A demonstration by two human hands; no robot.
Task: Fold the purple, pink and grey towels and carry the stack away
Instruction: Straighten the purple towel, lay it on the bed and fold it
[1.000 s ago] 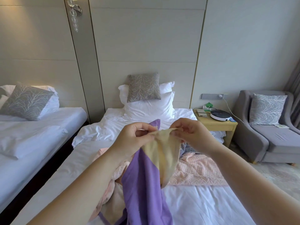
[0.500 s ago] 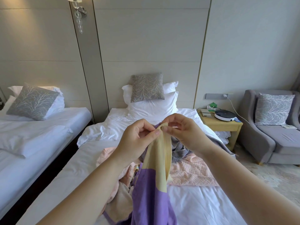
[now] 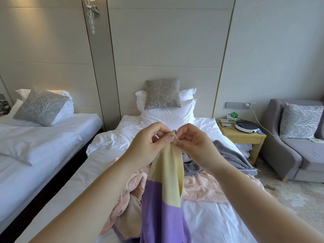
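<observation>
Both hands are raised over the middle of the white-sheeted bed [image 3: 219, 223]. The left hand [image 3: 149, 146] and the right hand [image 3: 194, 144] are very close together, and each one pinches the top corner of the purple towel with a pale yellow band [image 3: 164, 199] between thumb and fingertips, so both grips are clenched on the cloth. The towel hangs down from this corner toward the near edge; its yellow part is on top and its purple part is below. Under it, on the bed, lies the crumpled pink quilted towel [image 3: 201, 188], which spreads to the left and to the right. The grey quilted towel [image 3: 233, 160] lies in a heap farther away on the right, touching the pink one. A grey patterned cushion [image 3: 163, 93] leans on white pillows at the far end.
</observation>
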